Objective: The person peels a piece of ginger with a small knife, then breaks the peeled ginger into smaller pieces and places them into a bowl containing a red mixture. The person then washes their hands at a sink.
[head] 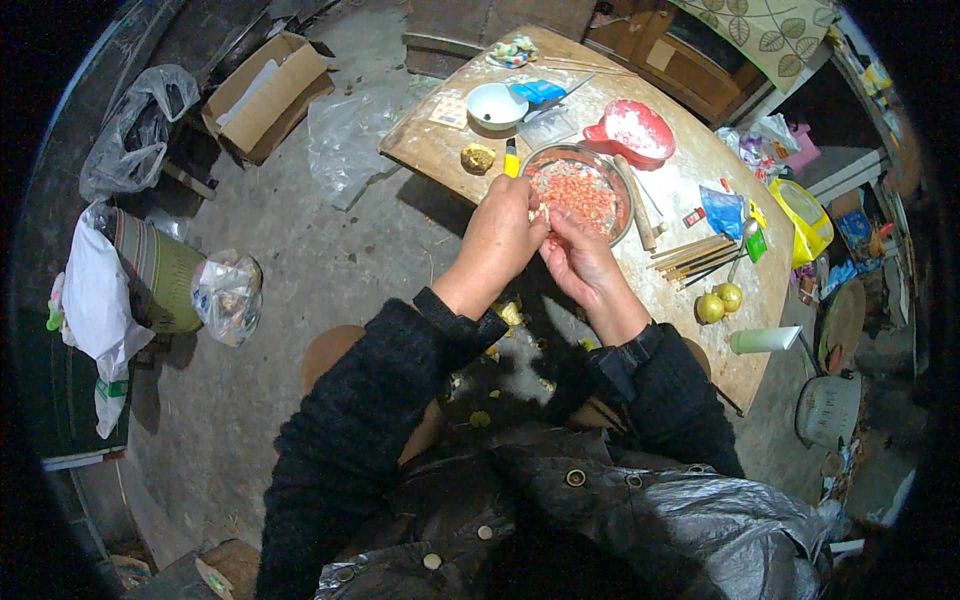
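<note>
Both hands meet at the near rim of a round metal bowl (628, 196) holding many pinkish-red seeds (574, 191) that look like pomegranate arils. My left hand (501, 234) has its fingers curled around a small pale piece of fruit (543, 214), mostly hidden by the fingers. From the other side, my right hand (581, 262) pinches the same piece with thumb and fingertips. Left of the bowl, a yellow-handled knife (511, 161) lies beside a brownish-yellow piece of fruit (478, 158). Yellowish scraps (511, 313) are scattered on the floor below my hands.
The wooden table (720, 367) carries a white bowl (497, 105), a red scoop (637, 131) with white powder, a rolling pin (636, 202), several sticks (694, 255), two yellow-green fruits (710, 307) and a pale green tube (765, 340). Leftward stand a cardboard box (266, 101) and a bin (161, 270).
</note>
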Available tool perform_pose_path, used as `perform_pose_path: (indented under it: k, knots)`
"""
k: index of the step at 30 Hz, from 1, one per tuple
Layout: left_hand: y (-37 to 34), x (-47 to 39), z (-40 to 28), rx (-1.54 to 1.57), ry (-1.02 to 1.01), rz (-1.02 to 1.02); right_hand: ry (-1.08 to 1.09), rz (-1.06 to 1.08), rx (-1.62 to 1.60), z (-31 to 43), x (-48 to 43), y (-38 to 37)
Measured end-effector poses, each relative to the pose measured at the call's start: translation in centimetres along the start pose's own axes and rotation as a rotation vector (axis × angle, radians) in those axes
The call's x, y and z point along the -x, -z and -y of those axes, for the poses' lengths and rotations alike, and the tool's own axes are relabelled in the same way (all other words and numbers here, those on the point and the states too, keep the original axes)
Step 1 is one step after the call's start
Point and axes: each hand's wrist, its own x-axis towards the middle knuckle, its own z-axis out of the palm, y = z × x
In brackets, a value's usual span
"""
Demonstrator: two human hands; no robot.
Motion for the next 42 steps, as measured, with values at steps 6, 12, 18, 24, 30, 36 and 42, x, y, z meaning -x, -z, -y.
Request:
perform_pose_path:
  k: [6,12,18,24,30,36,42]
  knots:
    - [-0.1,-0.2,0.2,0.002,0.008,-0.027,0.004,-0.017,-0.003,0.2,0.2,-0.1]
    - [-0.1,-0.1,0.0,0.051,-0.085,-0.097,-0.016,-0.083,-0.122,0.3,-0.2,-0.1]
    - [0.1,0.3,-1.0,0.134,-0.120,0.066,-0.059,-0.003,-0.188,0.6,-0.1,0.4]
    - [0.7,0.0,-0.6,0.035,-0.108,-0.039,-0.052,0.023,-0.135,0.7,0.0,0.0]
    - [0.7,0.0,-0.1,0.118,-0.043,0.036,0.023,0.018,0.012,0.5,0.2,-0.2]
    - [0.9,-0.1,0.2,0.143,-0.006,0.050,-0.003,0.046,-0.018,0.9,0.4,-0.8]
    - [0.9,-0.2,0.3,0.130,-0.020,0.023,0.012,0.028,0.033,0.6,0.4,-0.5]
